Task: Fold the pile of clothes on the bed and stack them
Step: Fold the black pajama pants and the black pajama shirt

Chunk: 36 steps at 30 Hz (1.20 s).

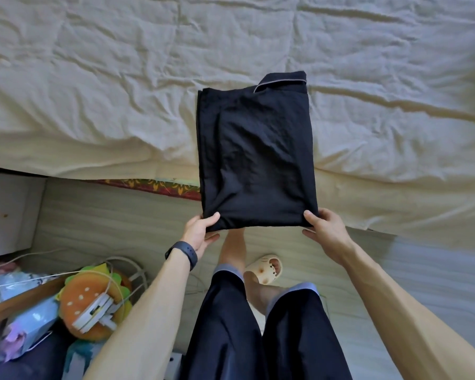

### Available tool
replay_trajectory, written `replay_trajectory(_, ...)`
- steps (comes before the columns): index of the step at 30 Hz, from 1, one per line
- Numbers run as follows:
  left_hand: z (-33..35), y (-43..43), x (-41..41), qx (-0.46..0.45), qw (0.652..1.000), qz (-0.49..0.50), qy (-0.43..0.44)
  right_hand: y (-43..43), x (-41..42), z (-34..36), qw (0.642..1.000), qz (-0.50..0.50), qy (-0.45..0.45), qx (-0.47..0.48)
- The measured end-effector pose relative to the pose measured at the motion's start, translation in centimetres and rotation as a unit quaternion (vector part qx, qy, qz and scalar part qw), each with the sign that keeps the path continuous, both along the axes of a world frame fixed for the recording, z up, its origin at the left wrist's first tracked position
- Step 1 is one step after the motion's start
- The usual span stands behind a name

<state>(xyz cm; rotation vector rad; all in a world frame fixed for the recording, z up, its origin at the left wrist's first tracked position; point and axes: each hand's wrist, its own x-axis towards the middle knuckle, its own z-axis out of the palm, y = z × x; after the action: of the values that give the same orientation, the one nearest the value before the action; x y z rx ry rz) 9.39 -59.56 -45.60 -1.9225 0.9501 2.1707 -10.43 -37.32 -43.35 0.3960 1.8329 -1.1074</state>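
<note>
With the left hand (200, 231), pinching the near left corner of the folded dark shirt (255, 149): thumb on top, fingers tucked under. With the right hand (327, 231), pinching the near right corner the same way. Well apart, one hand at each corner. On the left wrist, a dark watch (185, 252).

Folded into a neat tall block, with the collar (283, 80) at the far end and a thin pale line along its edge. Far part lying flat on the bed (121, 78), near part sticking out past the bed's edge, held up over the floor (422, 283). Crinkly cream cover all over the bed. Under it, at the edge, a peek of a red and yellow flowery sheet (159, 186).

Down below, two legs in dark shorts (258, 338) with pale cuffs. One foot in a cream slipper (266, 268). On the left of the floor, a burger soft toy (91, 305) with a white cord across it, beside a heap of blue and lilac things, too jumbled to name.
</note>
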Motion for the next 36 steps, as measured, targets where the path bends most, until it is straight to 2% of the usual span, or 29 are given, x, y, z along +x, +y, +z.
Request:
replay_trajectory(3,3.7,0.7,0.7,-0.043,0.999,0.028,0.005,0.3,0.6,2.7,1.0,-0.004,-0.004,-0.017)
replay_trajectory(6,8.0,1.8,1.5,-0.113,0.993,0.016,-0.021,0.9,1.6,6.2,0.998,-0.061,0.001,-0.024)
replay_trajectory(10,12.5,3.2,1.3,-0.2,0.977,-0.076,-0.015,1.9,3.4,10.6,0.995,-0.081,0.016,-0.061)
replay_trajectory(15,15.1,-0.1,-0.3,-0.131,0.979,-0.159,0.006,1.6,1.7,13.4,0.995,-0.043,0.04,-0.083)
replay_trajectory(17,15.2,-2.3,-0.9,-0.143,0.955,-0.259,0.032,1.1,-0.1,14.0,0.993,0.015,0.033,-0.116)
replay_trajectory(20,14.3,-5.7,-2.5,-0.256,0.868,-0.425,0.002,-0.7,-3.4,13.9,0.979,0.158,0.1,-0.076)
replay_trajectory(22,13.4,-7.9,-4.3,-0.331,0.837,-0.436,-0.021,-2.7,-5.7,13.2,0.962,0.209,0.174,-0.037)
replay_trajectory(24,12.1,-10.3,-6.5,-0.369,0.825,-0.428,-0.032,-5.0,-8.2,12.1,0.95,0.212,0.23,-0.01)
replay_trajectory(26,10.3,-12.3,-8.9,-0.355,0.842,-0.406,-0.026,-7.8,-10.8,10.6,0.945,0.213,0.247,-0.003)
replay_trajectory(29,7.6,-14.0,-12.2,-0.334,0.884,-0.326,-0.036,-12.0,-14.0,7.8,0.957,0.207,0.204,-0.013)
replay_trajectory(33,4.1,-14.6,-15.2,-0.35,0.88,-0.297,-0.124,-16.2,-16.0,4.6,0.949,0.209,0.232,0.053)
replay_trajectory(36,2.6,-14.8,-16.5,-0.34,0.878,-0.297,-0.158,-17.7,-16.7,2.6,0.947,0.21,0.229,0.08)
